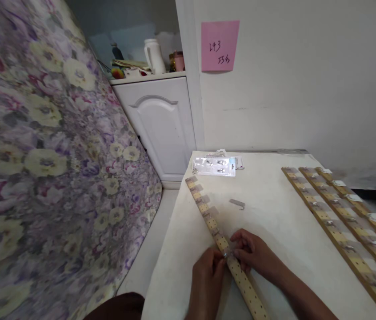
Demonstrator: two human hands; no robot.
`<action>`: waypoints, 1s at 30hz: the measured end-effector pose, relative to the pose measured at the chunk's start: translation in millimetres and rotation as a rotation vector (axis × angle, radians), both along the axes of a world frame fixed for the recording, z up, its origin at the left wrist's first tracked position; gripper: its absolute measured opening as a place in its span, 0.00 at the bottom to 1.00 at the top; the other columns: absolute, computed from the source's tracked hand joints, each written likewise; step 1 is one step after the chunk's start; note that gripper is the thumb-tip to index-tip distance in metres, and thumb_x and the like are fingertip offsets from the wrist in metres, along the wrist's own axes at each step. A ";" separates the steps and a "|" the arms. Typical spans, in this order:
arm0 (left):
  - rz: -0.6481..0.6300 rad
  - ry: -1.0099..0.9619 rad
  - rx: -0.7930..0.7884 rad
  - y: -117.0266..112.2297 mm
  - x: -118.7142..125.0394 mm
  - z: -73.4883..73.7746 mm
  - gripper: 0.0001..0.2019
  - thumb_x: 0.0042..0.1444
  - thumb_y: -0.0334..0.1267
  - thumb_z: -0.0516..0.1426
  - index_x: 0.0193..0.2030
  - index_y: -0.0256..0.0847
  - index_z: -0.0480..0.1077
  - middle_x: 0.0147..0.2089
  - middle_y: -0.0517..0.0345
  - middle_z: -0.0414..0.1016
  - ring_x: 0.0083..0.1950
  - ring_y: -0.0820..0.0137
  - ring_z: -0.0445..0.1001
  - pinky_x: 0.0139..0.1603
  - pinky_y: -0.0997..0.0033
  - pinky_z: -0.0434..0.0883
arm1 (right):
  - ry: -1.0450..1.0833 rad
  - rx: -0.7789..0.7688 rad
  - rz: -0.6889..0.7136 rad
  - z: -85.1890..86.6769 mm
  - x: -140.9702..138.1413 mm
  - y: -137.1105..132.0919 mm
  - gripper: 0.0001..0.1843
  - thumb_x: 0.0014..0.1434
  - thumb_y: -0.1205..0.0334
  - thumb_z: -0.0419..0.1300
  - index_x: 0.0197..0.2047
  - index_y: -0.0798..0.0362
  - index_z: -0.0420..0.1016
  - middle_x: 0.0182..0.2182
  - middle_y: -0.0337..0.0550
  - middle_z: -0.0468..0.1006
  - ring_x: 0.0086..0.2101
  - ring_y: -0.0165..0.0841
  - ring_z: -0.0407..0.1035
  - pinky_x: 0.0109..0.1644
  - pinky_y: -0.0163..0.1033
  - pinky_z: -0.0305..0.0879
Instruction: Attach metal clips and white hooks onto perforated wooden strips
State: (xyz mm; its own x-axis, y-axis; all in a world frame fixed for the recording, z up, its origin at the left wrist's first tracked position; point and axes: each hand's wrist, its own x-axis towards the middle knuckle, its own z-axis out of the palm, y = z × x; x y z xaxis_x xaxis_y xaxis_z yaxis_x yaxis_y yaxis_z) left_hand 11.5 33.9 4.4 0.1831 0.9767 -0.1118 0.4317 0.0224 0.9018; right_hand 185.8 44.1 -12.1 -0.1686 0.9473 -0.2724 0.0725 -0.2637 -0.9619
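A long wooden strip (241,282) with rows of small holes lies slanted on the white table. Metal fittings and clear plastic tabs line its far half. A small shiny metal fitting (225,255) sits on the strip between my hands. My left hand (207,272) is closed at the strip's left edge, its thumb and finger pinched at that fitting. From the right side, my right hand (253,251) closes its fingertips against the strip beside the same fitting; what they grip is hidden. A loose grey tab (237,204) with a small hook lies beyond my right hand.
Several similar wooden strips (336,238) with fittings lie along the table's right side. Clear blister packs (214,166) rest at the far left corner of the white table (268,191). A floral curtain (61,164) hangs at left; a white cabinet (161,126) stands behind.
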 end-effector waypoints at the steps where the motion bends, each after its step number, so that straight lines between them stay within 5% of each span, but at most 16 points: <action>1: 0.002 0.009 0.004 0.0 -0.1 -0.7 0.05 0.55 0.36 0.53 0.31 0.42 0.69 0.29 0.62 0.73 0.32 0.70 0.69 0.33 0.74 0.62 | -0.006 -0.001 0.001 0.2 0.0 0.0 0.12 0.50 0.65 0.59 0.38 0.50 0.63 0.23 0.29 0.68 0.18 0.24 0.66 0.19 0.29 0.61; 30: -0.023 0.027 -0.013 -1.0 0.4 -1.2 0.05 0.56 0.35 0.52 0.31 0.41 0.68 0.29 0.62 0.71 0.32 0.71 0.68 0.33 0.74 0.63 | -0.053 0.033 -0.004 0.9 -0.7 -1.9 0.08 0.50 0.69 0.56 0.36 0.50 0.63 0.23 0.29 0.67 0.18 0.23 0.64 0.19 0.29 0.59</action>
